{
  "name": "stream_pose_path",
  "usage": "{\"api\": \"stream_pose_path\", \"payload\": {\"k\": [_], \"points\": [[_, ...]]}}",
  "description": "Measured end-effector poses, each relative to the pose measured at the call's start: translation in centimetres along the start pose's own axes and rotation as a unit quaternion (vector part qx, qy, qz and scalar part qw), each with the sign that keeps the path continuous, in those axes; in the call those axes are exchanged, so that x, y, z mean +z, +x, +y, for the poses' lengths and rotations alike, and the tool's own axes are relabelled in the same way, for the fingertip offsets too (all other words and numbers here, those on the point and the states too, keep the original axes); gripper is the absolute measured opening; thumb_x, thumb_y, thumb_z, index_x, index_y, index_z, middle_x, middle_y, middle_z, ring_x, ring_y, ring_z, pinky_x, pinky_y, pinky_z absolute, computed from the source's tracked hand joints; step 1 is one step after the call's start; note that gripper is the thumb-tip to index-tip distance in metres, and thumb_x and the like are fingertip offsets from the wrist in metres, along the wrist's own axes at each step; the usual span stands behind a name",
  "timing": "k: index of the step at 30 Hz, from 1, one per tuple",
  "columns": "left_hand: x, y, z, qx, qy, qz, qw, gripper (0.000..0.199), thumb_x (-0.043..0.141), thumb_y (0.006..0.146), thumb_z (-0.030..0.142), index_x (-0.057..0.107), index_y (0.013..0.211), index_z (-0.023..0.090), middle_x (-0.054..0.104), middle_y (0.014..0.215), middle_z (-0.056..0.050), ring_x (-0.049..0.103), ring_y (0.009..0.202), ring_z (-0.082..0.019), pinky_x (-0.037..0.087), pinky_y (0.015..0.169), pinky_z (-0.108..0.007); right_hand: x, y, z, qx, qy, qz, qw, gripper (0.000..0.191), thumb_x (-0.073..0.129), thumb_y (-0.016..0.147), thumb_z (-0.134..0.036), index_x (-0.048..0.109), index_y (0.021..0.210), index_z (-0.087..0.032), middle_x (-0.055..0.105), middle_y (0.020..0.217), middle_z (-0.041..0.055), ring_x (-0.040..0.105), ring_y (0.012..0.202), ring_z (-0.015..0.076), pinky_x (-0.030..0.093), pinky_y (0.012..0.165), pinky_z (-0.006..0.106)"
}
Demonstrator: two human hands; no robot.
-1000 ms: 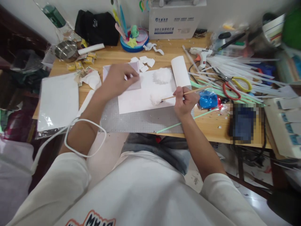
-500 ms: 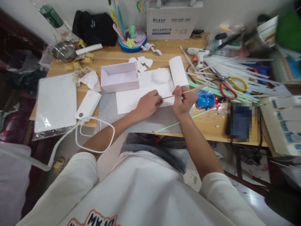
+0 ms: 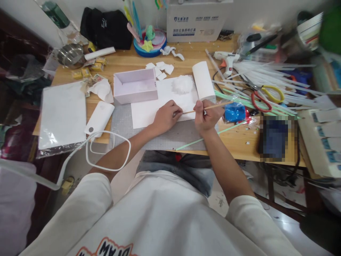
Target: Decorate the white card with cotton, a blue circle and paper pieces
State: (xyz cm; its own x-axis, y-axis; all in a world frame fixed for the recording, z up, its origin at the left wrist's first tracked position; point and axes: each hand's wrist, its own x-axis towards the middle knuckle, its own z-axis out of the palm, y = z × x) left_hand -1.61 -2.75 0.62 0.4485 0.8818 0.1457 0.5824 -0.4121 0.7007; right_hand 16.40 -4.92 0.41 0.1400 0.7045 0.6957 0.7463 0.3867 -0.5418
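A thin wooden stick [image 3: 216, 105] runs between my two hands, its right end pointing out to the right and slightly up. My right hand [image 3: 207, 115] is closed around its middle, thumb on top. At the stick's left end, my left hand [image 3: 168, 115] pinches the tip; whatever else may be between those fingers is hidden. Both hands are over the near edge of a white sheet [image 3: 145, 115] on a grey cutting mat [image 3: 154, 139]. Beyond them on the sheet lies a fluffy white tuft [image 3: 183, 84], with a roll of white material [image 3: 203, 81] at its right.
An open white box [image 3: 135, 97] stands behind my left hand, near white scraps [image 3: 161, 67]. Rightward lie scissors [image 3: 259, 95], a glue gun [image 3: 228, 64], many translucent sticks [image 3: 277, 76] and a blue packet [image 3: 234, 112]. A white cable [image 3: 129, 149] loops over my left forearm.
The stick's right end has dipped slightly, and my right hand has tilted a little with it. Both hands keep their hold. The view has shifted slightly.
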Motion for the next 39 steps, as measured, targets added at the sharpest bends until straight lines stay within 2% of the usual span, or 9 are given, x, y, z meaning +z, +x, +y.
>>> {"api": "stream_pose_path", "payload": {"k": [5,10,16,21,23,25,28,30,39], "points": [[-0.1,0.0,0.0,0.0,0.002,0.0,1.0,0.013,0.062,0.094,0.022,0.074,0.095,0.019,0.066,0.1,-0.007,0.061,0.081,-0.017,0.048,0.074,-0.032,0.0,0.1,0.0,0.002,-0.031,-0.045,0.998,0.058,0.028,0.105,-0.058,0.04,0.059,-0.024,0.049,0.054,0.0006,0.044,0.052,0.013,0.03,0.057,0.033],[0.0,-0.2,-0.2,0.012,-0.005,0.011,1.0,0.02,0.055,0.096,0.023,0.073,0.103,0.019,0.067,0.103,-0.008,0.061,0.08,-0.017,0.049,0.076,-0.033,0.0,0.2,-0.2,0.012,-0.036,-0.063,0.997,0.059,0.023,0.104,-0.063,0.032,0.059,-0.025,0.043,0.053,0.0003,0.042,0.052,0.0141,0.03,0.057,0.034],[0.1,-0.4,-0.4,0.024,-0.02,0.024,0.999,0.026,0.049,0.095,0.018,0.071,0.108,0.017,0.065,0.103,-0.008,0.06,0.076,-0.016,0.05,0.075,-0.033,0.3,0.5,-0.6,0.003,-0.017,-0.071,0.997,0.056,0.024,0.104,-0.061,0.031,0.061,-0.025,0.04,0.055,-0.0007,0.039,0.053,0.0137,0.03,0.058,0.033],[-0.2,-0.8,0.0,0.038,0.009,-0.006,0.999,0.028,0.059,0.087,0.017,0.067,0.114,0.02,0.064,0.112,-0.008,0.063,0.087,-0.019,0.051,0.076,-0.033,0.8,1.0,-1.1,-0.014,0.0,-0.113,0.993,0.057,0.024,0.103,-0.063,0.033,0.063,-0.025,0.039,0.055,-0.0015,0.041,0.055,0.013,0.033,0.059,0.031],[-0.2,-0.8,0.2,0.028,0.038,-0.019,0.999,0.03,0.065,0.087,0.023,0.066,0.117,0.021,0.063,0.118,-0.009,0.064,0.091,-0.021,0.05,0.074,-0.034,0.9,1.0,-1.1,-0.013,0.005,-0.106,0.994,0.057,0.027,0.103,-0.064,0.036,0.062,-0.025,0.041,0.055,-0.0016,0.041,0.054,0.0125,0.033,0.058,0.031],[0.0,-0.7,0.3,0.016,0.057,-0.015,0.998,0.029,0.065,0.09,0.026,0.067,0.118,0.021,0.063,0.119,-0.009,0.064,0.093,-0.022,0.049,0.072,-0.034,0.7,0.9,-1.0,0.003,0.01,-0.07,0.998,0.059,0.03,0.102,-0.064,0.038,0.06,-0.024,0.043,0.053,-0.0017,0.041,0.052,0.0122,0.031,0.057,0.032],[0.4,-0.2,0.1,0.004,0.043,0.003,0.999,0.019,0.061,0.095,0.025,0.069,0.112,0.022,0.066,0.111,-0.008,0.064,0.092,-0.02,0.048,0.074,-0.033,0.2,0.7,-0.7,0.059,0.018,0.004,0.998,0.061,0.029,0.104,-0.063,0.045,0.059,-0.024,0.047,0.053,-0.001,0.046,0.052,0.0127,0.033,0.057,0.032],[0.6,0.2,-0.1,-0.005,0.023,0.011,1.0,0.014,0.062,0.095,0.026,0.071,0.106,0.022,0.067,0.106,-0.007,0.064,0.09,-0.019,0.047,0.074,-0.032,0.0,0.6,-0.6,0.082,0.023,0.027,0.996,0.063,0.029,0.104,-0.063,0.05,0.06,-0.024,0.049,0.053,-0.0008,0.048,0.051,0.0129,0.035,0.057,0.032],[0.2,0.7,-0.5,-0.004,-0.039,0.018,0.999,0.015,0.062,0.097,0.028,0.075,0.098,0.022,0.068,0.097,-0.005,0.061,0.079,-0.016,0.046,0.073,-0.031,0.3,0.2,-0.8,0.039,0.015,-0.025,0.999,0.063,0.031,0.103,-0.063,0.046,0.056,-0.024,0.048,0.051,-0.0009,0.047,0.05,0.0123,0.034,0.057,0.032]]}}
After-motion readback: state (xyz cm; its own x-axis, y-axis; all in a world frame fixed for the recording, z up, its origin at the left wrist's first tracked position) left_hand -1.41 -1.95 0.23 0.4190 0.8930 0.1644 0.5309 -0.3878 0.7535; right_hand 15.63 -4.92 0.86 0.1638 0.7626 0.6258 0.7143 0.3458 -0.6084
